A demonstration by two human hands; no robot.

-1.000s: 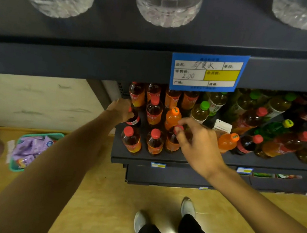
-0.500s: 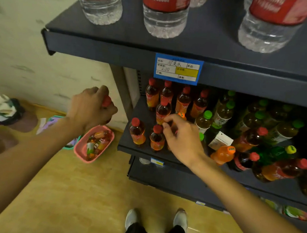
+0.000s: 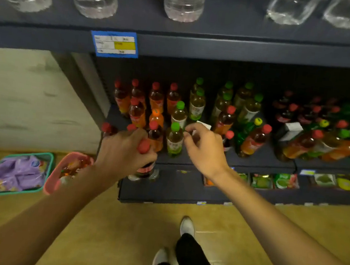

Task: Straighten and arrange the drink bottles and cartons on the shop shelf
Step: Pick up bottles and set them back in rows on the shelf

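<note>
Nearest, at centre left of the frame, the left hand point(image 3: 123, 152) is wrapped round the neck of a dark red-capped bottle point(image 3: 145, 168), fingers curled tight under the cap, the body hanging in front of the shelf edge point(image 3: 253, 163) rather than standing on it. To my eye the risk lies here: carried by the neck alone, the bottle could swing as it goes in and knock the front-row bottles, which stand close together; one toppling would likely take its neighbours with it.

Just right of centre the right hand point(image 3: 206, 149) hovers with fingers loosely bent and a little spread, thumb and forefinger nearing each other beside the green-capped bottle point(image 3: 174, 140). Whether they pinch the small white carton point(image 3: 202, 126) behind them I cannot tell; the hand hides most of it. A careless reach there may nudge the green-capped bottle off line.

Further back, middle of the frame, rows of red-capped and green-capped bottles stand upright; towards the right several lean or lie jumbled, still to be straightened. Along the top, water bottles point(image 3: 183, 1) stand on the upper shelf
</note>
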